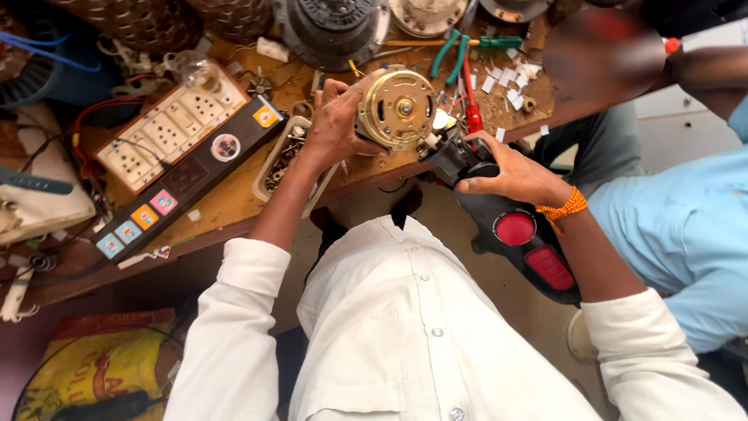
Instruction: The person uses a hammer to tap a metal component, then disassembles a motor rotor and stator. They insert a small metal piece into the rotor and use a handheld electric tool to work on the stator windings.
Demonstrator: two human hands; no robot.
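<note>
My left hand (336, 118) grips a round brass-coloured motor (397, 107) from its left side, holding it just above the front edge of the wooden workbench (226, 204). My right hand (510, 171) is closed around the grip of a black and red power driver (514, 226), whose front end points at the lower right of the motor. An orange thread band sits on my right wrist. White sleeves cover both of my forearms.
A switch-and-socket board (175, 156) with red wires lies at left, a small tray of screws (284, 156) beside my left wrist. Green-handled pliers (452, 51), a red screwdriver (471, 105), paper scraps and motor parts crowd the back. A person in blue (686, 226) sits at right.
</note>
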